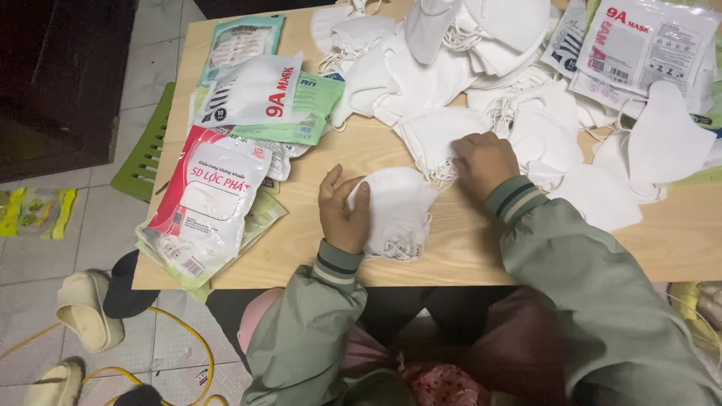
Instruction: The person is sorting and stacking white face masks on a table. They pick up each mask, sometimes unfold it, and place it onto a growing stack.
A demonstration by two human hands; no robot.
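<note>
Centrally: left hand (343, 213) grips small stack of folded white fabric face masks (397, 212) at 6 o'clock on pale wooden table (481, 256), squaring it | right hand (483, 162) closed on another white mask (436, 134), drawn from loose pile (481, 53) at 12 | printed mask pouches (218, 192) at 9, within reach.

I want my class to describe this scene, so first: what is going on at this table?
A person in a green jacket sits at a wooden table. The left hand holds a small stack of white masks; the right hand rests on another white mask. A loose pile of masks lies beyond, printed packets at left.
</note>
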